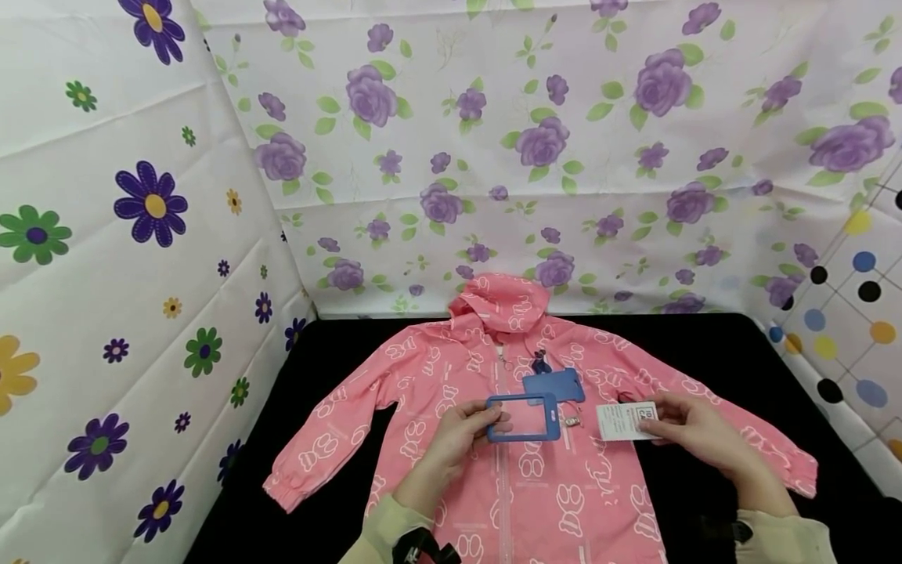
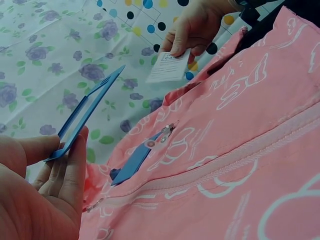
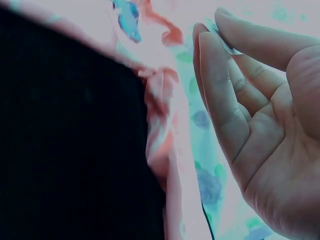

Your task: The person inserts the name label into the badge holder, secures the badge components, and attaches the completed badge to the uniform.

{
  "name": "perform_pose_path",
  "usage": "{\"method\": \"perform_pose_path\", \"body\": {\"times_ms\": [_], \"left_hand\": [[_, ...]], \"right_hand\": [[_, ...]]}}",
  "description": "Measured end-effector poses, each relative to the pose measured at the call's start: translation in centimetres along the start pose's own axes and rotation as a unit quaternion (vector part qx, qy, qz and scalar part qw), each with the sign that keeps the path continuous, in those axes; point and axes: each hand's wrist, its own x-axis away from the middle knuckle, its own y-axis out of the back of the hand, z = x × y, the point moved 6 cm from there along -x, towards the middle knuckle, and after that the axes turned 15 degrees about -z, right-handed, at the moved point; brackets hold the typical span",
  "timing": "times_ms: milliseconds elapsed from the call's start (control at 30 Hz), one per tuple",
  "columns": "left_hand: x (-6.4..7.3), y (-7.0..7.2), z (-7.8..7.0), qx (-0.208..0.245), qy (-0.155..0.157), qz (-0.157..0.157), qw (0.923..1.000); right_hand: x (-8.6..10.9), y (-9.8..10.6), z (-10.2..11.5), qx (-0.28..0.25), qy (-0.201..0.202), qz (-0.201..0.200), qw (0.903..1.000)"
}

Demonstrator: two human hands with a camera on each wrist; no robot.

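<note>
My left hand (image 1: 456,432) pinches a blue rectangular card-holder frame (image 1: 553,417) by its left end, thumb on top and fingers beneath. Pink cloth shows through the frame's opening. In my right hand (image 1: 694,427) is a white ID card (image 1: 617,421) with printed lines, pinched at its right edge. The card and the frame are held apart above a pink hooded jacket (image 1: 465,478). On the jacket's chest lies a second blue card-holder piece (image 1: 553,385) with a clip by it. From the left wrist, the frame (image 2: 95,107) is seen nearly edge-on.
The jacket lies spread on a black table surface (image 1: 317,368), sleeves out to both sides and hood toward the back. A small dark blue charm (image 1: 541,363) sits above the blue piece. Flower-print cloth walls (image 1: 451,157) close off the back and left; a dotted cloth (image 1: 846,337) hangs at right.
</note>
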Motion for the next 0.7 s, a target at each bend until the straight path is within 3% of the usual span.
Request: {"method": "perform_pose_path", "body": {"times_ms": [300, 700], "left_hand": [[-0.2, 0.2, 0.0, 0.002, -0.001, -0.010, 0.9999], [-0.2, 0.1, 0.1, 0.003, 0.000, -0.001, 1.0000]], "right_hand": [[-0.6, -2.1, 2.7, -0.013, -0.019, -0.022, 0.9995], [-0.7, -6.0, 5.6, -0.046, 0.011, 0.009, 0.9988]]}}
